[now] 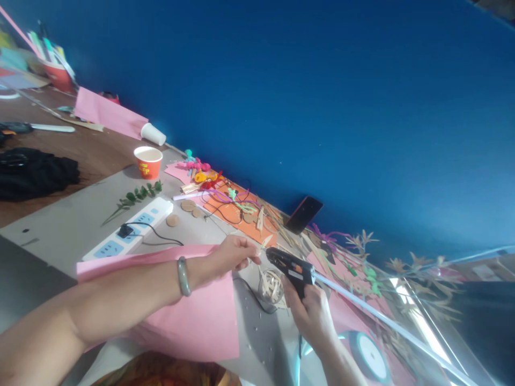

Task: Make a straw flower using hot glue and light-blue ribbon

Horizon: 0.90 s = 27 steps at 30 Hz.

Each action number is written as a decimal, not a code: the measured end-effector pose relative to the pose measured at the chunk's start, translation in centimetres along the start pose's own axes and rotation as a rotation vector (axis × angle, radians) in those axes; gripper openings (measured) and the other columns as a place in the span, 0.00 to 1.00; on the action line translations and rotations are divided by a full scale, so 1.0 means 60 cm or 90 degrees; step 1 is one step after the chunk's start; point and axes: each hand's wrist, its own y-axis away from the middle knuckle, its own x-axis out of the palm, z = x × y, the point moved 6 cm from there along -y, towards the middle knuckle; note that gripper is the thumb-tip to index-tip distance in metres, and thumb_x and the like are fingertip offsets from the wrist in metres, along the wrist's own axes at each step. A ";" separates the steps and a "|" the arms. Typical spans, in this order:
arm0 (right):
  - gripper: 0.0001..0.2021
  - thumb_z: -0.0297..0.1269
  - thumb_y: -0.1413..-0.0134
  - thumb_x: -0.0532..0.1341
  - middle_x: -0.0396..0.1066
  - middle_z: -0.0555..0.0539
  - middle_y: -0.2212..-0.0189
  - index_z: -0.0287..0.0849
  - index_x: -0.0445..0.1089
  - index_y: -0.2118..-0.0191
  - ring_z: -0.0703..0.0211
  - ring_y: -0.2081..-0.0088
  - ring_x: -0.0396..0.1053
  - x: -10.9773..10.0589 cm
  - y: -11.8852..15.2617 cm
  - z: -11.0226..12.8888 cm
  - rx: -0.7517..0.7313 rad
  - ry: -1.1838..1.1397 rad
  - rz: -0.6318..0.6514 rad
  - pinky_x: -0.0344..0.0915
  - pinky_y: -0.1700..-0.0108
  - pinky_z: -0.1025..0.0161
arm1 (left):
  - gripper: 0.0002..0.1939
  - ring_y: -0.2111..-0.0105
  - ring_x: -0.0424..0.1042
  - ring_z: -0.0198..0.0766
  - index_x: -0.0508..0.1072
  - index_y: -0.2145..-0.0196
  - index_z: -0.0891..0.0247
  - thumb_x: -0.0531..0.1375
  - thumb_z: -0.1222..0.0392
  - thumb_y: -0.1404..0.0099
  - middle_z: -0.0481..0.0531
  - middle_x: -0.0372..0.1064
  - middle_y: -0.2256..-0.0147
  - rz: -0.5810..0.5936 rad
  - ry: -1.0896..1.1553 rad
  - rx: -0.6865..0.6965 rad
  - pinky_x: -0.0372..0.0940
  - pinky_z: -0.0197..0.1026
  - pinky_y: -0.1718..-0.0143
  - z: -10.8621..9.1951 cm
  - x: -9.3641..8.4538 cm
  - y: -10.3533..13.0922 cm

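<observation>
My right hand (309, 308) is closed around the handle of a black hot glue gun (292, 265). A long translucent glue stick (374, 311) runs out of its back end toward the lower right. My left hand (240, 252), with a bracelet on the wrist, pinches a small pale leaf-shaped piece (266, 242) right by the nozzle. Whether nozzle and piece touch, I cannot tell. Just below, between the two hands, lies a round coil of pale strips (272, 286). Pink paper (201, 321) spreads beneath my left forearm.
A white power strip (132, 228) with a black plug lies left, near a green leafy sprig (137, 198) and a red paper cup (148, 162). Colourful craft pieces cover orange paper (225, 209) along the blue wall. A phone (304, 214) leans there. Dried stems (422, 273) stand right.
</observation>
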 end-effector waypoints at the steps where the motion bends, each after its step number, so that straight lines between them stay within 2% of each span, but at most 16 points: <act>1: 0.24 0.51 0.40 0.52 0.57 0.52 0.91 0.43 0.61 0.82 0.63 0.86 0.57 0.001 0.000 -0.001 0.001 0.001 0.002 0.54 0.84 0.66 | 0.09 0.86 0.50 0.22 0.68 0.75 0.67 0.64 0.60 0.48 0.53 0.73 0.75 0.000 0.001 -0.001 0.40 0.33 0.84 0.000 0.000 0.000; 27: 0.23 0.51 0.39 0.51 0.53 0.54 0.91 0.45 0.58 0.82 0.63 0.86 0.55 0.000 0.006 0.006 -0.043 0.061 -0.032 0.51 0.83 0.65 | 0.08 0.87 0.52 0.22 0.68 0.75 0.68 0.63 0.60 0.48 0.53 0.72 0.76 0.013 -0.009 0.016 0.40 0.33 0.84 0.002 -0.001 -0.004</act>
